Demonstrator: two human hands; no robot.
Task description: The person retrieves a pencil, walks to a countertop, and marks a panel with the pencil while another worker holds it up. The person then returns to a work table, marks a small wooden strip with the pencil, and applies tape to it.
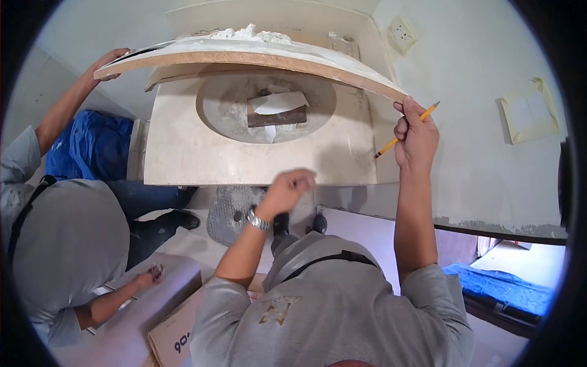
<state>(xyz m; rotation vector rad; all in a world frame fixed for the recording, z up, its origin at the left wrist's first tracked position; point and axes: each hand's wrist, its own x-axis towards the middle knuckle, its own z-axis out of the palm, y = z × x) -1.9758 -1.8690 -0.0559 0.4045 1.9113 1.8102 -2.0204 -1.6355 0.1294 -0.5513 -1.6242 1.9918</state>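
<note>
A long board (244, 59) with a brown raw edge and white paste on top is tilted above a pale countertop (177, 153). My right hand (417, 134) is closed at the board's right end, with a yellow pencil (391, 145) held in the same hand. My left hand (288, 192) hovers in front of the countertop's front edge, apart from the board. Its fingers look bent but are smeared by motion. A co-worker's hand (113, 63) holds the board's left end.
An oval basin opening (229, 122) in the countertop holds scraps and a brown block (260, 116). The co-worker (70, 226) stands at left, beside a blue tarp (92, 147). A cardboard box (177, 330) lies below. Wall boxes (402, 35) are at right.
</note>
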